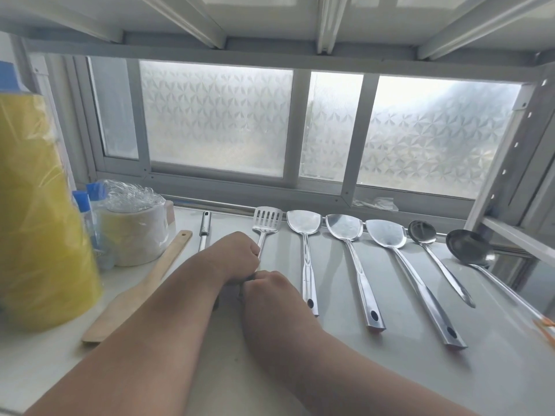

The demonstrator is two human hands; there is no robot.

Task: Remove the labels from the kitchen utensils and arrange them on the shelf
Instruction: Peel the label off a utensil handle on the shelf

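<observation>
Both hands, left hand (237,256) and right hand (270,288), grip the slotted spatula (267,219) on the shelf (390,370).

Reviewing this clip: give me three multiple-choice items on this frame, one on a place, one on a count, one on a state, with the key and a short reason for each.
1. Where does the wooden spatula lie?
A. At the right end of the row
B. Left of the hands, beside the yellow roll
C. On the window sill

2. How many solid steel turners lie between the slotted turner and the spoon?
A. One
B. Three
C. Five

3. What are the hands doing?
A. Both hang clear of the shelf
B. Both press flat on the wooden spatula
C. Left hand grips the slotted turner's handle, and the right hand meets it lower down

Key: 1 B, it lies at an angle next to the roll. 2 B, three solid blades show side by side. 3 C, the left fingers curl round the handle; the right hand's grip is hidden.
</observation>
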